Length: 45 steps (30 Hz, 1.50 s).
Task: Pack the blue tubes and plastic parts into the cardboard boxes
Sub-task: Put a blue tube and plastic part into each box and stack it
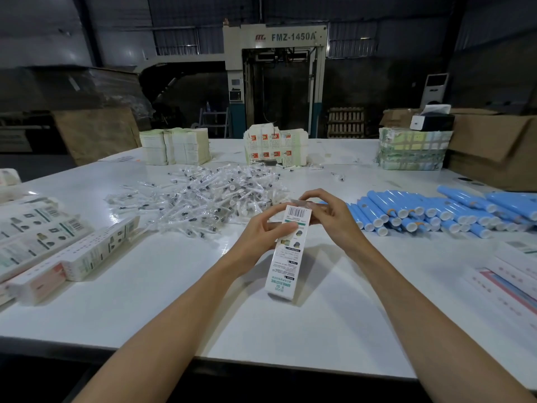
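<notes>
Left hand, right hand, both gripping cardboard box

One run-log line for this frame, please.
left hand: grips narrow white printed cardboard box | right hand: pinches box's top flap | blue plastic tubes: heaped at right | clear-wrapped plastic parts: piled behind box | box contents: cannot tell

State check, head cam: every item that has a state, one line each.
cardboard box: erected, held in both hands, far-end flap hidden by fingers.
left hand: grips the box's middle.
right hand: pinches the box's far end.
blue tubes: loose pile, lying flat, unpacked.
plastic parts: loose heap, wrapped, unpacked.
boxes at left: erected, lying on the table.
flat cartons: stacked at far edge.
</notes>
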Each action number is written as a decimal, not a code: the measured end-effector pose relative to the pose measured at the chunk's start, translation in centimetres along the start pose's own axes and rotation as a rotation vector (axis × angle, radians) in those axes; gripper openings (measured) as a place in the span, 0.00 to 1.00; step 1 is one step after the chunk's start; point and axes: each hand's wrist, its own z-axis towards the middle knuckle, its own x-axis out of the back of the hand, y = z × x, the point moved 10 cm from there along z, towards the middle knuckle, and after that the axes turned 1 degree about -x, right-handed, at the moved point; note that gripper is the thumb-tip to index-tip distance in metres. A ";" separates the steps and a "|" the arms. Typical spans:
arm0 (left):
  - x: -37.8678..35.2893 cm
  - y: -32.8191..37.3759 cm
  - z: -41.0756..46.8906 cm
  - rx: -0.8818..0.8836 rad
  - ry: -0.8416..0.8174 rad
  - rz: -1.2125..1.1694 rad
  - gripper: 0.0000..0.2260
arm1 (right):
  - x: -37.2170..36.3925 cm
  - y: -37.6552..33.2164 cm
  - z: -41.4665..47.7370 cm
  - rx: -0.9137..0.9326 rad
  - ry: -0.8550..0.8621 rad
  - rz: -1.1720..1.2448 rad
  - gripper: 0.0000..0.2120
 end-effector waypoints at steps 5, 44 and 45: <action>-0.1 0.4 0.0 -0.036 -0.009 0.004 0.18 | 0.1 0.7 0.1 -0.145 0.083 0.189 0.15; 1.2 0.3 0.1 -0.045 0.089 0.029 0.21 | -0.4 2.9 0.5 -0.146 0.024 0.219 0.09; 1.2 0.2 0.1 -0.040 0.099 0.033 0.20 | -0.6 3.1 0.5 -0.146 0.022 0.213 0.09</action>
